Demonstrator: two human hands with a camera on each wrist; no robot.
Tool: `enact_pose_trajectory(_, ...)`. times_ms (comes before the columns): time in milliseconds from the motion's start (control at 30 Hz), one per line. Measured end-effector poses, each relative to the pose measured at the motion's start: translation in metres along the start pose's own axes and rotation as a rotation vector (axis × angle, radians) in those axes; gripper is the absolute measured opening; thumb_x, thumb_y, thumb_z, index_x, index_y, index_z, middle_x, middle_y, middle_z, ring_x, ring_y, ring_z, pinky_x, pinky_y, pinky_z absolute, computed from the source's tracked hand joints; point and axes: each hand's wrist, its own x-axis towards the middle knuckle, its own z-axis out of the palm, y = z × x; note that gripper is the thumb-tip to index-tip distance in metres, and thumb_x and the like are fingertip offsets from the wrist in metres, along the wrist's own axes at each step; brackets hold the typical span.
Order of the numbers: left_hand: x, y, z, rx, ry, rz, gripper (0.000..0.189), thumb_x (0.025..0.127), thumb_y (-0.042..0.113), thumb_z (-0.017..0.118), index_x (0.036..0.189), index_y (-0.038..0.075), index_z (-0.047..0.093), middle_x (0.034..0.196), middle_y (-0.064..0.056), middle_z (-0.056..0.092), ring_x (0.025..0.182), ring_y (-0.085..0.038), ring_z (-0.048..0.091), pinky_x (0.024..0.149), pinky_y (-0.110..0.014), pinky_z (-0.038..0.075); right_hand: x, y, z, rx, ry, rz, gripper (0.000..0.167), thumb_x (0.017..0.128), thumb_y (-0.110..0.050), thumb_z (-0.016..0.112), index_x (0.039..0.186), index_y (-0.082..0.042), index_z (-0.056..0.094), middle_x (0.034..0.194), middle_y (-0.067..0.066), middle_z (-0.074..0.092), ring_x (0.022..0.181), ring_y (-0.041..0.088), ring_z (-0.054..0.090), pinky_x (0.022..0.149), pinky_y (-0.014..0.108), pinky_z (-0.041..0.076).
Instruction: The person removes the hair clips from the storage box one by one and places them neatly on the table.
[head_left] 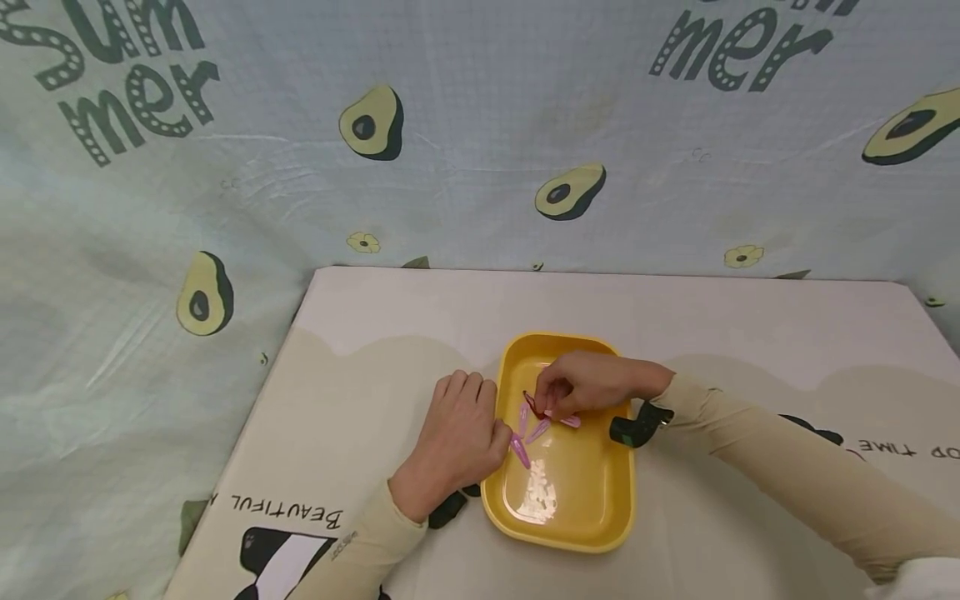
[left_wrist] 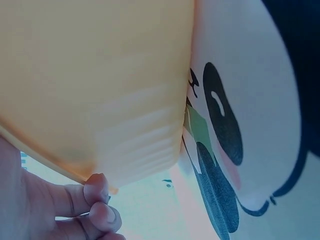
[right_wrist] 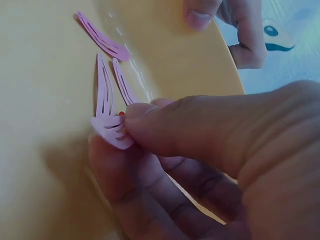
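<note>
A yellow tray [head_left: 570,500] stands on the table, and my left hand [head_left: 463,429] grips its left rim, thumb over the inside. In the left wrist view the fingers [left_wrist: 97,190] curl at the edge of the tray wall. My right hand [head_left: 588,383] is over the tray's upper part. Its thumb and forefinger pinch a light pink snap hair clip [right_wrist: 111,132]. A dark red hair clip [head_left: 529,403] shows at these fingertips, mostly hidden by the hand. More pink hair clips [head_left: 537,431] lie in the tray, with a deeper pink one [head_left: 520,451] beside the left thumb.
The pale table cover [head_left: 360,350] bears printed drawings and words. Behind it hangs a light blue cloth [head_left: 465,125] with avocado prints. A black wrist camera [head_left: 637,425] on the right arm overlaps the tray's right rim.
</note>
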Motion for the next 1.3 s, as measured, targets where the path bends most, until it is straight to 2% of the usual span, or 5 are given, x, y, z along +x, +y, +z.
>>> enact_pose_trajectory(133,-0.0007,0.0002,-0.0004,0.003,0.004,0.0,0.016,0.085,0.023,0.062,0.083,0.011,0.051,0.079,-0.003,0.047,0.085,-0.023,0.046,0.085,-0.038,0.038,0.0007,0.0003,0.0004,-0.01,0.014,0.012,0.013,0.094,-0.007,0.07,0.106,-0.009,0.073,0.089,-0.002,0.07,0.071,0.006,0.06,0.074,0.018,0.052)
enact_pose_trajectory(467,-0.0014,0.001,-0.0022,0.025,0.017,-0.009,0.017,0.086,0.023,0.062,0.081,0.012,0.05,0.079,-0.003,0.047,0.085,-0.023,0.045,0.084,-0.037,0.038,0.0006,-0.002,0.001,0.097,0.075,0.082,0.016,0.089,-0.013,0.077,0.105,-0.01,0.076,0.095,-0.002,0.078,0.082,0.008,0.07,0.079,0.021,0.058)
enact_pose_trajectory(767,-0.0016,0.0011,-0.0021,0.029,0.029,-0.007,0.017,0.085,0.022,0.062,0.08,0.011,0.05,0.078,-0.003,0.048,0.083,-0.023,0.045,0.082,-0.037,0.038,-0.0004,-0.0022,0.0013,0.097,0.1,0.027,0.017,0.09,-0.012,0.076,0.107,-0.008,0.077,0.093,0.0,0.08,0.082,0.007,0.072,0.077,0.02,0.057)
enact_pose_trajectory(1100,-0.0014,0.0017,-0.0023,0.039,0.041,-0.001,0.016,0.086,0.022,0.061,0.08,0.011,0.05,0.078,-0.003,0.049,0.084,-0.023,0.046,0.082,-0.037,0.037,-0.0015,-0.0023,0.0012,0.083,0.096,-0.01,0.023,0.09,-0.006,0.069,0.113,-0.003,0.073,0.087,0.002,0.075,0.074,0.008,0.062,0.069,0.019,0.052)
enact_pose_trajectory(1300,-0.0022,0.0015,-0.0013,0.032,0.049,0.002,0.015,0.085,0.021,0.06,0.079,0.011,0.05,0.078,-0.003,0.049,0.083,-0.023,0.045,0.082,-0.037,0.037,-0.0019,-0.0019,0.0034,0.068,0.125,-0.029,0.022,0.091,-0.01,0.072,0.112,-0.003,0.072,0.091,0.002,0.076,0.079,0.007,0.065,0.076,0.019,0.055)
